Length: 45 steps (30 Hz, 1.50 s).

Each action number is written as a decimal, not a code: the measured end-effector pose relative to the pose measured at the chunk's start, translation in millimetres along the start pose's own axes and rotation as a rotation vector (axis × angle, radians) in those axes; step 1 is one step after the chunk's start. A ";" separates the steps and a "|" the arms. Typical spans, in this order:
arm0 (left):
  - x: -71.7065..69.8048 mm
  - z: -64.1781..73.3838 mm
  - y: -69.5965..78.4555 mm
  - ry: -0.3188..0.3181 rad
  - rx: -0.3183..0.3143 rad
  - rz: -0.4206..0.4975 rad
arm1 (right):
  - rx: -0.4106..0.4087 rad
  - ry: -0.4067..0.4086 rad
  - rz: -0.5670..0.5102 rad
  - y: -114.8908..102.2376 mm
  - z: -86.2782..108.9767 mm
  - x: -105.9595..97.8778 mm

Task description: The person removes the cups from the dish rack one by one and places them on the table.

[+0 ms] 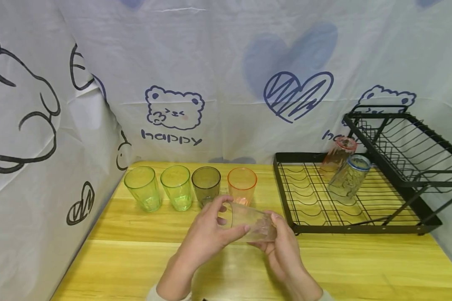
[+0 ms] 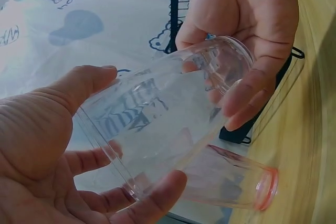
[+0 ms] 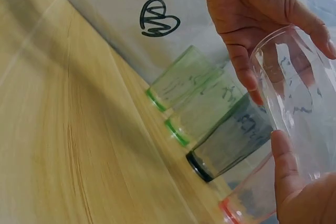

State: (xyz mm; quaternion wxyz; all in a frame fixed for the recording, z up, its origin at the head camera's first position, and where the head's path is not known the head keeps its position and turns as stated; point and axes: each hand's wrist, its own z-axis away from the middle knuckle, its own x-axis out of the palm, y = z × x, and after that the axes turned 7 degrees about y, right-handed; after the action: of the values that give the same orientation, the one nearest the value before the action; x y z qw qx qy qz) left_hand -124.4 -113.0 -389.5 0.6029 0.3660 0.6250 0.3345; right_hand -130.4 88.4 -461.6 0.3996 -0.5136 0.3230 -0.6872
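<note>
A clear drinking glass lies tilted on its side in the air above the table, held between both hands. My left hand grips it around the rim end, thumb on the near side and fingers on the far side. At the base end my right hand holds it with thumb and fingers. Behind it stand an orange glass, a dark grey glass and two green glasses, one beside the other, in a row, mouths up.
On the right stands a black dish rack with a raised upper tier. A pink-rimmed glass and a blue-rimmed glass lean upside down in its lower tray. A printed white cloth hangs behind the wooden table.
</note>
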 end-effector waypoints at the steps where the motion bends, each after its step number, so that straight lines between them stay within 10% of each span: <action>1: -1.3 0.9 1.0 -0.001 -0.001 -0.006 | 0.004 -0.011 -0.002 0.3 0.2 0.3; 8: -12.3 4.1 3.7 0.002 0.016 -0.075 | 0.001 -0.050 0.087 0.3 2.4 1.3; 14: -24.1 10.7 5.3 0.015 0.041 -0.176 | -0.116 -0.024 0.386 0.6 6.7 1.8; 29: -91.0 24.2 -20.2 0.025 0.047 -0.521 | -1.014 0.167 1.255 -28.0 -7.3 -44.9; 45: -165.8 14.8 -67.4 0.072 -0.019 -0.696 | -0.704 0.108 1.534 -39.1 -15.5 -68.9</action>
State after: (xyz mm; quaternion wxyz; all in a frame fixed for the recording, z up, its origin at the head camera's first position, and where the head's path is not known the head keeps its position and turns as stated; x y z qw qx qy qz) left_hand -112.4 -290.3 -363.8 0.6619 0.1133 0.7299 0.1276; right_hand -143.3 168.1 -463.1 0.5562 -0.2130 0.7959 -0.1085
